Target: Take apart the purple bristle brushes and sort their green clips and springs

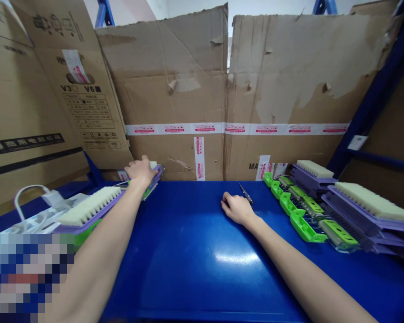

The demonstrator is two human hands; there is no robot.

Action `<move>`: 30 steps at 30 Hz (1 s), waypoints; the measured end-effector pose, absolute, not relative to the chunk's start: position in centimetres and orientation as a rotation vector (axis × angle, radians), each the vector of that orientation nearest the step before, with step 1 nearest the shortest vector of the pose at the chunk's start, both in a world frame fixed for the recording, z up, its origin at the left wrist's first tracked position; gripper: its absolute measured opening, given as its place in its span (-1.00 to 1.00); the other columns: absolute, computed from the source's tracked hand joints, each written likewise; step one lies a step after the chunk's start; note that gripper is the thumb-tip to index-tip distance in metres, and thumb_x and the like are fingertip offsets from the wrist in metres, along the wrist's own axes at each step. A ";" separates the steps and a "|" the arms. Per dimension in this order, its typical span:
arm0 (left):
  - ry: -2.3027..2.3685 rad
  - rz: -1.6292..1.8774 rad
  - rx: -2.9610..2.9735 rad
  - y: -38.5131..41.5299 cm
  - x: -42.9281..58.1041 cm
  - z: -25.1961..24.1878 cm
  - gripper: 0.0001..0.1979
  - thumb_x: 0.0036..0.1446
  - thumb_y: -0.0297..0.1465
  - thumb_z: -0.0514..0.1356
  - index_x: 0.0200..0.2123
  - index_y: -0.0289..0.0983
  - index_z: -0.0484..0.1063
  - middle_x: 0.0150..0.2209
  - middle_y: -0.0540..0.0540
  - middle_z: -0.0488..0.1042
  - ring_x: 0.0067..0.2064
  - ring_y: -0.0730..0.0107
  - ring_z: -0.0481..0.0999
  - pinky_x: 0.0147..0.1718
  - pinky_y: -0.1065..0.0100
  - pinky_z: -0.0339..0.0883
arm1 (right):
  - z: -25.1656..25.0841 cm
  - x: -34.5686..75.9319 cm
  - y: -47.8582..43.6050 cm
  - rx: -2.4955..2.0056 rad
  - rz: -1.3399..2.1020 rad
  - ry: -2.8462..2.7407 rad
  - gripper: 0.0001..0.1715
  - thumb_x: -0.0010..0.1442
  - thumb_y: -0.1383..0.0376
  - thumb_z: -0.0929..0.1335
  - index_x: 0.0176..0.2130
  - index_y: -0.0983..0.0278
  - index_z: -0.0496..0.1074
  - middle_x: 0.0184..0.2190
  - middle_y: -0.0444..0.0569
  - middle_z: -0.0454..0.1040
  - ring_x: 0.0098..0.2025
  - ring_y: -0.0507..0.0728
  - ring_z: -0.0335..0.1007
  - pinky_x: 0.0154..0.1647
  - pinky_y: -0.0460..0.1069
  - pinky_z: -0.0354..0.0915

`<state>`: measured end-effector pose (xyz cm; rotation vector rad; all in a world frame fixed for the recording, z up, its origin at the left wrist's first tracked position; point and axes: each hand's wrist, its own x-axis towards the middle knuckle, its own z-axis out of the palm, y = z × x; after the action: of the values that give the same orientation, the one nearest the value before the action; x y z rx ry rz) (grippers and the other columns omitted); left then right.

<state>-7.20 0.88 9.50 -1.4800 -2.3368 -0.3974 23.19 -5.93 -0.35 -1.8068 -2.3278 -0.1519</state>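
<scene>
My left hand (140,171) reaches to the far left and rests on top of a purple tray (155,176) with a cream bristle pad, gripping it. A second purple tray with a cream pad (89,205) lies nearer, under my left forearm. My right hand (236,207) lies on the blue table (188,251) with its fingers curled around the handle of a small dark tool (245,193) that points away from me.
At the right stand a row of green clip parts (303,215) and stacked purple trays with cream pads (370,211). Cardboard boxes (229,98) wall the back and left. A white power strip with cable (33,211) lies at the left. A blue rack post (373,98) rises at the right.
</scene>
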 end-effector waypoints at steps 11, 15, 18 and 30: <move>-1.944 -0.528 -2.203 -1.1 3.7 5.1 -0.30 -0.07 -0.03 0.27 0.08 -0.26 0.24 -0.10 -0.28 0.51 -0.05 -0.05 0.48 -0.17 0.16 0.32 | -0.6 23.5 -5.6 -1.786 -0.116 -2.129 -0.74 0.28 0.21 0.16 -0.12 0.23 0.32 -0.26 0.02 0.54 -0.28 0.18 0.49 -0.34 -0.03 0.19; -1.534 -0.591 -2.566 -1.7 6.4 3.0 -0.28 -0.10 -0.11 0.32 0.11 -0.24 0.22 0.01 -0.22 0.45 0.02 0.03 0.45 -0.07 0.18 0.31 | -0.7 24.2 -5.2 -1.676 -0.157 -1.857 -0.71 0.29 0.18 0.16 -0.12 0.25 0.34 -0.20 0.04 0.49 -0.19 0.17 0.43 -0.28 -0.02 0.24; -1.279 -0.683 -2.752 -1.8 6.8 2.5 -0.24 -0.12 -0.12 0.34 0.13 -0.24 0.20 0.10 -0.21 0.39 0.09 0.08 0.40 0.01 0.19 0.27 | -0.9 24.9 -4.6 -1.538 -0.130 -1.732 -0.64 0.27 0.15 0.19 -0.07 0.29 0.35 -0.11 0.11 0.45 -0.03 0.22 0.34 -0.10 0.04 0.27; -1.180 -0.515 -2.712 -3.0 3.9 2.7 -0.07 -0.30 0.06 0.35 0.14 -0.23 0.23 0.10 -0.26 0.37 0.14 -0.07 0.31 0.18 -0.06 -0.07 | -0.8 25.4 -5.4 -1.156 0.412 -2.238 0.06 -0.10 0.15 0.47 0.27 0.40 0.09 0.16 0.26 0.26 0.18 0.30 0.20 0.21 0.18 0.10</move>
<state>3.93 -2.97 2.69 -2.7122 -1.1803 -0.5150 25.36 -5.35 -0.79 -1.1564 -2.2385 0.4116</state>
